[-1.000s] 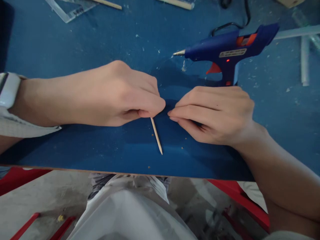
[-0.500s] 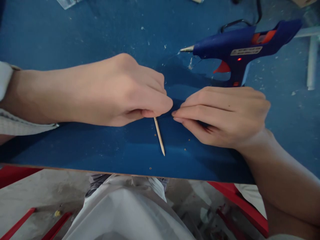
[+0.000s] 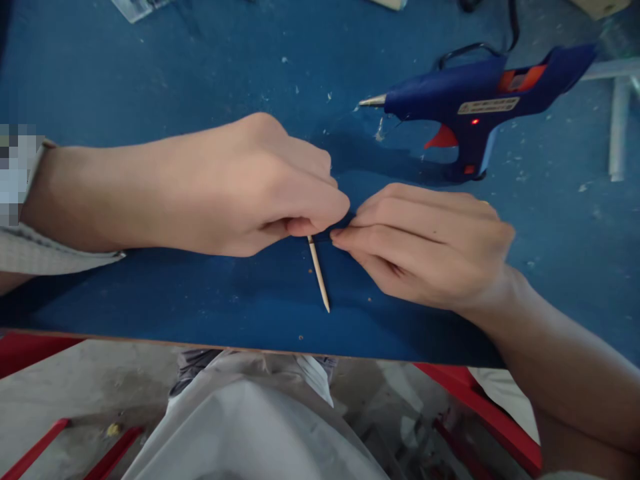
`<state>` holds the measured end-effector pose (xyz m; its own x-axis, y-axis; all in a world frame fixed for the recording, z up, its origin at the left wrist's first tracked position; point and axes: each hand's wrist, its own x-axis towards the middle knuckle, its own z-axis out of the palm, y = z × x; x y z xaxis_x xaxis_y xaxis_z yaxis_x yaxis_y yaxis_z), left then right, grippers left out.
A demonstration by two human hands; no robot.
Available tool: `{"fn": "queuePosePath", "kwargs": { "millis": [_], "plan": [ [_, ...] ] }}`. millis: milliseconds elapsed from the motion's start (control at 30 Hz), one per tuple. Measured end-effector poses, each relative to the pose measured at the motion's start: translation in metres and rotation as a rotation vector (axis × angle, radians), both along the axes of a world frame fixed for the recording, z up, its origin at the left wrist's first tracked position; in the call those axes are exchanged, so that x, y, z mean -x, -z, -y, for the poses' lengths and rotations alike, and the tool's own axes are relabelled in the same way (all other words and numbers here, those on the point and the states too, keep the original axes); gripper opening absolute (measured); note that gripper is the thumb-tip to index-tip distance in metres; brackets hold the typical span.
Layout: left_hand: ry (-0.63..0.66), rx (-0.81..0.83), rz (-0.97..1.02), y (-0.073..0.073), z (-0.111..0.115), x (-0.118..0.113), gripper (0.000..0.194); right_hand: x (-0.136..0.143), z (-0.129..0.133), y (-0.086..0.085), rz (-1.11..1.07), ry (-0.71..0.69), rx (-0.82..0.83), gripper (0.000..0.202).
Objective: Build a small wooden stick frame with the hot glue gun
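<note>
My left hand (image 3: pixel 260 190) is closed, knuckles up, around the upper part of a thin wooden stick (image 3: pixel 320 277). The stick's pointed lower end sticks out below my fingers, aimed toward the table's front edge. A small dark band crosses the stick just under my thumb. My right hand (image 3: pixel 425 247) is close by on the right, thumb and fingers pinched together. Whatever lies between those fingertips is too small or hidden to make out. The two hands' fingers nearly meet.
A blue glue gun (image 3: pixel 450 90) with a red trigger and a lit red light lies behind my right hand, its metal nozzle facing left. Its black cord (image 3: pixel 515 27) runs to the back. White glue sticks (image 3: pixel 619 133) lie at the far right of the blue table (image 3: pixel 200 73).
My right hand has shifted left, its fingertips now closer to the stick. The left hand still grips the stick, which shows a dark band under the thumb.
</note>
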<state>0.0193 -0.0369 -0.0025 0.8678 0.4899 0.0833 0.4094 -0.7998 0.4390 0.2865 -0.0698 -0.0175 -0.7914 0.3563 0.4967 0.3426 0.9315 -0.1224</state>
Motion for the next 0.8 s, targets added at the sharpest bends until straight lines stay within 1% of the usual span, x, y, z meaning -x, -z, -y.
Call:
{"fn": "queuePosePath", "kwargs": {
  "millis": [33,100,167,300,400,467,600,700,800],
  "plan": [
    [0.062,-0.044,0.027,0.001,0.000,0.002,0.058,0.003,0.001,0.001,0.008,0.003,-0.010,0.021],
    [0.123,-0.094,0.062,0.003,-0.001,0.006,0.055,0.007,0.003,0.003,0.013,0.011,-0.019,0.024],
    [0.118,-0.090,0.056,0.003,-0.001,0.008,0.054,0.007,0.002,0.004,0.020,0.008,-0.010,0.024],
    [0.130,-0.059,0.029,0.000,-0.004,0.008,0.058,-0.005,-0.005,-0.002,0.062,-0.034,0.018,0.010],
    [0.130,-0.029,0.000,0.001,-0.005,0.007,0.067,-0.017,-0.013,-0.009,0.084,-0.048,0.051,0.011],
    [0.134,-0.009,-0.009,0.003,-0.006,0.007,0.069,-0.019,-0.015,-0.012,0.083,-0.057,0.076,0.012],
    [0.185,-0.040,0.070,0.006,-0.008,0.008,0.058,-0.010,-0.010,-0.010,0.088,-0.047,0.074,0.014],
    [0.182,-0.030,0.055,0.003,-0.007,0.006,0.061,-0.001,-0.005,-0.008,0.135,-0.039,0.063,0.020],
    [0.175,0.001,0.068,0.000,-0.005,0.005,0.063,-0.003,-0.007,-0.011,0.190,-0.060,0.072,0.022]
  ]
}}
